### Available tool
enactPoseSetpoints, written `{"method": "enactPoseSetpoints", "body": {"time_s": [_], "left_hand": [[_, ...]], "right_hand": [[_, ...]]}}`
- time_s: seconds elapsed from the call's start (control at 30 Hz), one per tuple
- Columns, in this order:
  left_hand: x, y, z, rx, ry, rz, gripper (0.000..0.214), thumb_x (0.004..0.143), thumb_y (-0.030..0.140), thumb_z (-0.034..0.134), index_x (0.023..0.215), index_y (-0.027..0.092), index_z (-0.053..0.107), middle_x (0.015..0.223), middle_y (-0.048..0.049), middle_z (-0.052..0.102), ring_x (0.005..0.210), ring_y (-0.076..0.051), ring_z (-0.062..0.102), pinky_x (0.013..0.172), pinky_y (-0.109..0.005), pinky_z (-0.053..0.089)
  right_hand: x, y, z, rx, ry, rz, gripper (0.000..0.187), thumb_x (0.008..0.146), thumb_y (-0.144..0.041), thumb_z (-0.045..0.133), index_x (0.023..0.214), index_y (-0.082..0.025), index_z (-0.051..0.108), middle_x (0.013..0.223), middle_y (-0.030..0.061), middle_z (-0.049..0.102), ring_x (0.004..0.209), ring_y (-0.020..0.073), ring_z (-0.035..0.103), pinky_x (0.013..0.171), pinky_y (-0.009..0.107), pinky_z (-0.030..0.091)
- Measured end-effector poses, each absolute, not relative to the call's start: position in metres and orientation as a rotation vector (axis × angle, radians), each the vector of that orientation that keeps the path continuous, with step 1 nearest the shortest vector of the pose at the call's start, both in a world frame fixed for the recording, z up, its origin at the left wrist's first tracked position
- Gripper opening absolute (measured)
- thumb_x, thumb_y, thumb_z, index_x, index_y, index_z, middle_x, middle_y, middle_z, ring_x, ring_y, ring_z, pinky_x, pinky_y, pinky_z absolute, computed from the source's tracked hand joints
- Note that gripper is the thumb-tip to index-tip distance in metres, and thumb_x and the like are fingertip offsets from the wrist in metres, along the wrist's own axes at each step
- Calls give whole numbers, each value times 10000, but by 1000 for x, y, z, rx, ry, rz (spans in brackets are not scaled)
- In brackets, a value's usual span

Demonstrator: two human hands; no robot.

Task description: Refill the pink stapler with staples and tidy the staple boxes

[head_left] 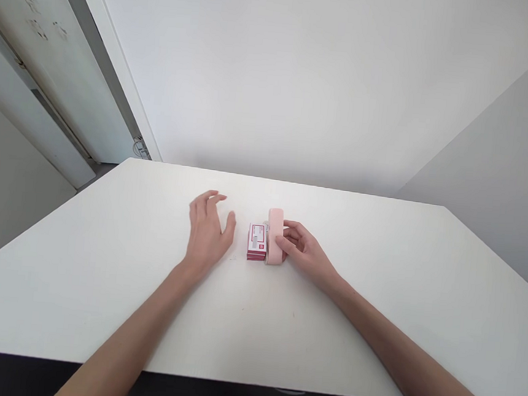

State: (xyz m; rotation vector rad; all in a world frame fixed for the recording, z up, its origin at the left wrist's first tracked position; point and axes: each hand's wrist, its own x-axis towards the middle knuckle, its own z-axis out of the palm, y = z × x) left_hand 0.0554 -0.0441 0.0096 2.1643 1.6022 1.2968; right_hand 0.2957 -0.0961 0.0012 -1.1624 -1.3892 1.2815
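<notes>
My right hand (303, 251) has its thumb on a long pale pink object (276, 224) with rounded ends. Its shape resembles a small stapler, but I cannot tell the kind for sure. The fingers curl at its right side, where a bit of dark red shows, partly hidden by the hand. Close against the left of the pink object lies a short stack of small white and crimson boxes (257, 239) with printed labels. My left hand (209, 233) hovers or rests left of the boxes, apart from them, its thumb and fingers spread and holding nothing.
A white table (144, 298) with a few small dark marks spans the view. Behind it rises a white wall (292, 83), with a grey wall (502, 163) at the right. A door frame (119, 56) and a pale marked panel (60, 38) stand at the left.
</notes>
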Motion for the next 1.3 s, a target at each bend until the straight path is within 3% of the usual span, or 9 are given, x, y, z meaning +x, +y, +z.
{"method": "enactPoseSetpoints", "body": {"time_s": [0.13, 0.23, 0.43, 0.67, 0.93, 1.3], "left_hand": [[34, -31, 1, 2225, 1935, 1089, 536, 941, 201, 465, 1465, 94, 434, 1623, -264, 368, 1563, -418, 271, 1254, -673, 264], [26, -29, -5, 2217, 1959, 942, 582, 920, 172, 444, 1493, 75, 435, 1617, -259, 415, 1581, -438, 257, 1264, -670, 242], [36, -36, -1, 2340, 1784, 855, 606, 908, 144, 404, 1495, 188, 545, 1557, -144, 568, 1539, -403, 340, 1244, -653, 291], [59, -45, 6, 2459, 1378, 745, 651, 895, 98, 382, 1475, 292, 606, 1534, -9, 617, 1458, -310, 431, 1229, -566, 368], [58, -45, 5, 2379, 1224, 721, 704, 854, 97, 413, 1498, 316, 593, 1543, 27, 607, 1417, -284, 449, 1230, -534, 390], [59, -47, 8, 2211, 1243, 700, 810, 842, 115, 416, 1634, 279, 387, 1482, 9, 663, 1469, -303, 412, 1238, -560, 364]], "right_hand": [[297, -96, 0, -1162, -1381, 1290, 549, 959, -591, 692, 1382, -268, 555, 1226, 71, 723, 941, 211, 706, 806, 376, 582], [297, -97, -1, -1162, -1384, 1293, 544, 961, -589, 690, 1380, -268, 560, 1221, 68, 724, 912, 201, 701, 802, 375, 578], [297, -96, 1, -1157, -1399, 1283, 524, 964, -583, 680, 1365, -259, 583, 1200, 73, 729, 938, 209, 698, 804, 374, 577], [295, -95, 3, -1139, -1380, 1294, 517, 965, -559, 687, 1361, -242, 586, 1167, 74, 731, 939, 207, 690, 770, 367, 573], [294, -95, 3, -1142, -1383, 1291, 507, 964, -564, 688, 1345, -242, 594, 1143, 64, 733, 912, 200, 684, 763, 361, 568], [298, -94, -2, -1132, -1398, 1287, 515, 964, -581, 681, 1352, -253, 598, 1159, 68, 733, 937, 210, 694, 773, 361, 568]]}}
